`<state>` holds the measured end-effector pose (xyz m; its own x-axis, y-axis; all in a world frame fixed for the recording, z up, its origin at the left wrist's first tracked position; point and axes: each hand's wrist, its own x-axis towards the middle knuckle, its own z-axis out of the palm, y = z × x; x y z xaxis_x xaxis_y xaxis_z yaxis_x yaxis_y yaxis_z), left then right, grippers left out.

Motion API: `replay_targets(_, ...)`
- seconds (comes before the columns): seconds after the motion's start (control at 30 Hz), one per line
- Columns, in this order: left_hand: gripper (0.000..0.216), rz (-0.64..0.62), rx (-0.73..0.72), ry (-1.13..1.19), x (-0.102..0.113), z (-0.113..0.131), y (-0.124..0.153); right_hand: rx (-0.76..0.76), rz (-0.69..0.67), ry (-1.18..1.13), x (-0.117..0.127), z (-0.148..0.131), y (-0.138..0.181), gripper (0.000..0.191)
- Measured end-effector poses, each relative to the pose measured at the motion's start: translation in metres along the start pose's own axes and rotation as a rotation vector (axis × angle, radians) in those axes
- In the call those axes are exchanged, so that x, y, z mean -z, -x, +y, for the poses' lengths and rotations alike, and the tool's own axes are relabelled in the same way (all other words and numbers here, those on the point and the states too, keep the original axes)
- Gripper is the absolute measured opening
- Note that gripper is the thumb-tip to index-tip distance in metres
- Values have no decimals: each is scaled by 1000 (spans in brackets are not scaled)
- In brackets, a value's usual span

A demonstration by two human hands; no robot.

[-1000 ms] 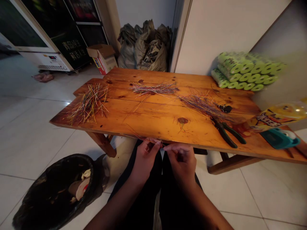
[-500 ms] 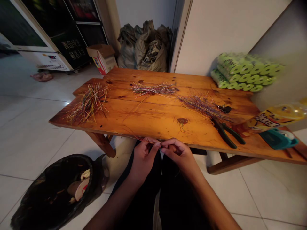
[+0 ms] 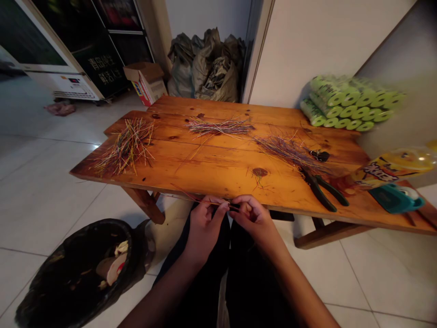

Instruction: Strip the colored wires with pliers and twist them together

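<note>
At the table's front edge, my left hand (image 3: 208,223) pinches thin wires (image 3: 196,198), whose loose ends stick out to the left. My right hand (image 3: 252,216) is closed right beside it, fingertips pinched on the same wires. The fingers hide the part between them. Beyond my hands lie three bundles of thin coloured wire: one at the left (image 3: 128,146), one at the back middle (image 3: 220,126) and a darker one at the right (image 3: 290,150). A few short wire scraps (image 3: 259,180) lie on the wood. Pliers with dark handles (image 3: 322,189) rest near the right bundle.
On the wooden table (image 3: 205,164) at right are a yellow-labelled bottle (image 3: 392,168), a teal object (image 3: 392,198) and a pack of green rolls (image 3: 351,102). A black-lined bin (image 3: 78,269) stands at lower left. Sacks (image 3: 211,68) and a carton (image 3: 146,84) are behind.
My right fingers have shifted slightly, rising a little and curling more. The wires in my left hand now show more plainly. Nothing else on the table has moved.
</note>
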<state>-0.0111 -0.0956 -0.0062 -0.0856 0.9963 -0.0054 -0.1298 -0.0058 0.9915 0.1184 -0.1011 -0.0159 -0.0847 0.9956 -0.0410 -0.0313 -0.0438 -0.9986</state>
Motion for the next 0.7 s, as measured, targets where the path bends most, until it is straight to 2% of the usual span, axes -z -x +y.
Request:
replay_targets(0.1, 12, 80, -7, 53, 8, -8, -11, -104, -97, -11, 8, 1, 8, 25)
replay_targets(0.2, 28, 92, 26, 184, 12, -15, -21, -199, -82, -46, 10, 6, 16, 33)
replay_targets(0.27, 41, 18, 105, 291, 11, -19, -22, -219, -28, -146, 6, 11, 19, 32)
replay_targets(0.33, 41, -108, 186, 328, 8, -22, -17, -229, 33, -256, -3, 18, 20, 32)
replay_targets(0.43, 31, -262, 249, 229, 2, -24, -6, -259, 93, -307, -21, 26, 22, 32)
replay_targets(0.53, 27, -303, 282, 88, 1, -22, 3, -271, 103, -200, -37, 30, 28, 36)
replay_targets(0.63, 30, -274, 309, 98, 20, -20, -3, -251, 2, -54, -45, 35, 36, 41)
replay_targets(0.7, 31, -199, 288, 98, 49, -15, -18, -252, -70, -10, -45, 37, 42, 41)
